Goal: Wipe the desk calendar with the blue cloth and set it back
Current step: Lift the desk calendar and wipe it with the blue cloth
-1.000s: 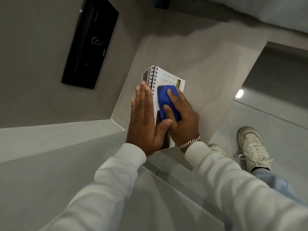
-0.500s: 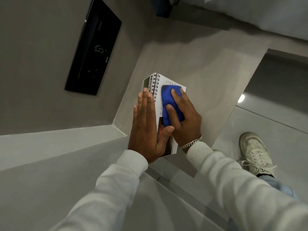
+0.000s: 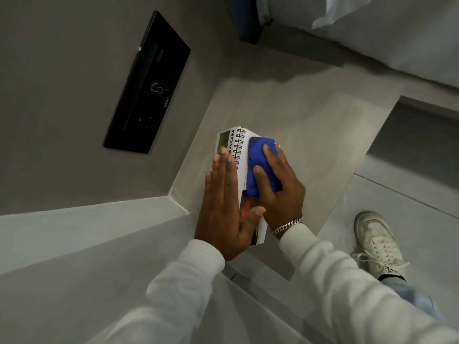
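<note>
A spiral-bound desk calendar point(image 3: 242, 147) stands tent-like on the grey desk surface point(image 3: 310, 125) near the wall corner. My left hand point(image 3: 223, 207) lies flat against its left face, fingers straight and together, thumb hooked onto the right face. My right hand point(image 3: 278, 189) presses a bunched blue cloth point(image 3: 260, 165) against the calendar's right face, near the spiral binding. Much of the right page is hidden under the cloth and hand.
A black wall panel point(image 3: 146, 85) with small symbols is set in the grey wall to the left. The desk edge drops to a tiled floor at right, where a white sneaker point(image 3: 377, 242) stands. White bedding point(image 3: 397, 33) shows at top right.
The blue cloth and my right hand have slid up the calendar's right face toward its far end. My left hand keeps bracing the left face.
</note>
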{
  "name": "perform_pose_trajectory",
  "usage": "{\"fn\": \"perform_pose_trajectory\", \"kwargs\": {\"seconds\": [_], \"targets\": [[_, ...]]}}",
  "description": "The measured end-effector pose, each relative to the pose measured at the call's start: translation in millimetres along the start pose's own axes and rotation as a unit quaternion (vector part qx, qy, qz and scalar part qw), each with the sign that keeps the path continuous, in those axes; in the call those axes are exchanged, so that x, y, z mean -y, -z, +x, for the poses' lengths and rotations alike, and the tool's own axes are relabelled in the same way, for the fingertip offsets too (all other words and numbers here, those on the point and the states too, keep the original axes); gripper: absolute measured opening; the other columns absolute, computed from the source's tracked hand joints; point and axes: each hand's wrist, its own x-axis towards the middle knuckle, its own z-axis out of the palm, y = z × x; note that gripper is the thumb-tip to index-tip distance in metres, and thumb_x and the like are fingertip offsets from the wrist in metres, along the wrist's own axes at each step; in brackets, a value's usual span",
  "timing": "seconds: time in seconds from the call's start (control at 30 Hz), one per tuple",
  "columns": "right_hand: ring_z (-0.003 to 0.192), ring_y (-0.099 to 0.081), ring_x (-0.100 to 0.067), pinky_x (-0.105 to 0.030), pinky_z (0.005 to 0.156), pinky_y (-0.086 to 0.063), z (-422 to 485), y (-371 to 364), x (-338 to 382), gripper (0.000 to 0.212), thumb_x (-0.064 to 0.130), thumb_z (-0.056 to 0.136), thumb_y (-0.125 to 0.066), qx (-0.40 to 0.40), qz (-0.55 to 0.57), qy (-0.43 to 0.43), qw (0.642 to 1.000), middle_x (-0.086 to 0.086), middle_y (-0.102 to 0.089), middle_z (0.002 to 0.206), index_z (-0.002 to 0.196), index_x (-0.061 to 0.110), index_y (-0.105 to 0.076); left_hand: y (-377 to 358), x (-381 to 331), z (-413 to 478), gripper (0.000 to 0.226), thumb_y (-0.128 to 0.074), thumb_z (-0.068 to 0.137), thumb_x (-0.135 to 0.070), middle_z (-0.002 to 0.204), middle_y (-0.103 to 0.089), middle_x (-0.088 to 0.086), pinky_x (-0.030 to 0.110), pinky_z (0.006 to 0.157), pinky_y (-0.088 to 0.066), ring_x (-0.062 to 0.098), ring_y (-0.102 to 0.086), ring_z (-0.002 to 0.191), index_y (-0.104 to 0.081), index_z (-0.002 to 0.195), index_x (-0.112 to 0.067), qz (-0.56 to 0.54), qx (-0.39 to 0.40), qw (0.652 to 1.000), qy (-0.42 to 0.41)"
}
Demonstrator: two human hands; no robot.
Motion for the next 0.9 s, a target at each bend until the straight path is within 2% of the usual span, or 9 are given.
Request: {"fn": "perform_pose_trajectory", "kwargs": {"seconds": [0.13, 0.17, 0.23, 0.33, 0.43, 0.57, 0.73, 0.83, 0.9], "targets": [[0.126, -0.041, -0.012, -0.028, 0.104, -0.040, -12.6, 10.7, -13.1, 0.047, 0.021, 0.090, -0.061, 0.024, -0.033, -0.040, 0.998, -0.011, -0.044, 0.145, 0.135, 0.019, -0.047, 0.0, -0.3, -0.4, 0.083, -0.024, 0.094, -0.064, 0.165, 0.013, -0.001, 0.035, 0.124, 0.003, 0.018, 0.008, 0.153, 0.012, 0.153, -0.017, -0.003, 0.004, 1.000, 0.010], [0.128, -0.043, -0.015, -0.031, 0.105, -0.041, -18.9, 13.4, -14.8, 0.048, 0.020, 0.089, -0.062, 0.031, -0.037, -0.037, 0.998, -0.011, -0.045, 0.144, 0.135, 0.018, -0.047, 0.2, -0.2, -1.0, 0.082, -0.022, 0.094, -0.064, 0.165, 0.015, -0.003, 0.035, 0.124, 0.002, 0.018, 0.008, 0.153, 0.013, 0.153, -0.018, -0.004, 0.003, 1.000, 0.005], [0.131, -0.043, -0.016, -0.027, 0.106, -0.041, -29.4, 16.5, -13.3, 0.048, 0.021, 0.088, -0.062, 0.046, -0.031, -0.018, 0.998, -0.009, -0.045, 0.144, 0.134, 0.021, -0.047, 1.6, 0.4, -1.4, 0.080, -0.020, 0.095, -0.063, 0.163, 0.019, -0.007, 0.039, 0.125, -0.001, 0.018, 0.008, 0.153, 0.015, 0.152, -0.021, -0.006, 0.001, 1.000, -0.003], [0.130, -0.040, -0.004, -0.009, 0.103, -0.035, -27.4, 14.2, -4.2, 0.047, 0.025, 0.089, -0.061, 0.048, -0.007, 0.012, 0.999, -0.004, -0.043, 0.144, 0.134, 0.022, -0.048, 2.9, -0.3, -0.3, 0.080, -0.021, 0.095, -0.062, 0.162, 0.020, -0.006, 0.045, 0.125, -0.006, 0.018, 0.008, 0.153, 0.014, 0.152, -0.018, -0.013, 0.005, 1.000, -0.007], [0.127, -0.042, -0.004, -0.007, 0.102, -0.035, -9.7, 6.6, 3.8, 0.046, 0.023, 0.089, -0.062, 0.019, -0.011, 0.030, 0.999, -0.004, -0.044, 0.144, 0.133, 0.019, -0.050, 4.3, -1.4, 0.1, 0.080, -0.022, 0.095, -0.061, 0.164, 0.015, -0.001, 0.047, 0.124, -0.009, 0.019, 0.007, 0.153, 0.009, 0.153, -0.014, -0.022, 0.009, 1.000, -0.006], [0.124, -0.041, -0.006, 0.002, 0.098, -0.028, 4.8, -0.1, -2.9, 0.046, 0.020, 0.090, -0.063, 0.002, -0.054, 0.034, 0.998, -0.013, -0.045, 0.145, 0.133, 0.016, -0.051, 3.2, -0.6, 0.1, 0.080, -0.021, 0.095, -0.062, 0.164, 0.016, -0.002, 0.046, 0.124, -0.007, 0.020, 0.006, 0.153, 0.010, 0.153, -0.015, -0.021, 0.005, 1.000, -0.013], [0.133, -0.040, -0.017, -0.003, 0.103, -0.025, 2.4, 7.8, -16.1, 0.046, 0.023, 0.091, -0.061, 0.018, -0.064, -0.027, 0.997, -0.012, -0.046, 0.144, 0.135, 0.018, -0.049, 2.1, -1.4, 0.4, 0.082, -0.025, 0.095, -0.059, 0.166, 0.006, 0.009, 0.041, 0.125, -0.001, 0.022, 0.006, 0.153, 0.007, 0.154, -0.010, 0.003, 0.005, 1.000, -0.005], [0.129, -0.046, -0.019, -0.010, 0.105, -0.031, 6.4, 25.3, -16.7, 0.044, 0.022, 0.089, -0.064, 0.084, -0.070, -0.026, 0.994, -0.012, -0.051, 0.140, 0.131, 0.017, -0.053, 3.7, -3.6, 1.6, 0.082, -0.022, 0.096, -0.060, 0.165, 0.001, 0.013, 0.041, 0.125, -0.003, 0.024, 0.003, 0.154, 0.003, 0.154, -0.007, 0.021, 0.000, 1.000, 0.001], [0.123, -0.053, -0.020, -0.016, 0.102, -0.036, 16.7, 43.6, -13.1, 0.042, 0.020, 0.088, -0.066, 0.149, -0.093, -0.024, 0.984, -0.012, -0.055, 0.136, 0.128, 0.017, -0.057, 6.4, -5.7, 1.2, 0.082, -0.022, 0.096, -0.059, 0.165, -0.002, 0.015, 0.046, 0.124, -0.009, 0.026, -0.001, 0.154, -0.001, 0.153, -0.004, 0.035, 0.005, 0.999, 0.009]]}}
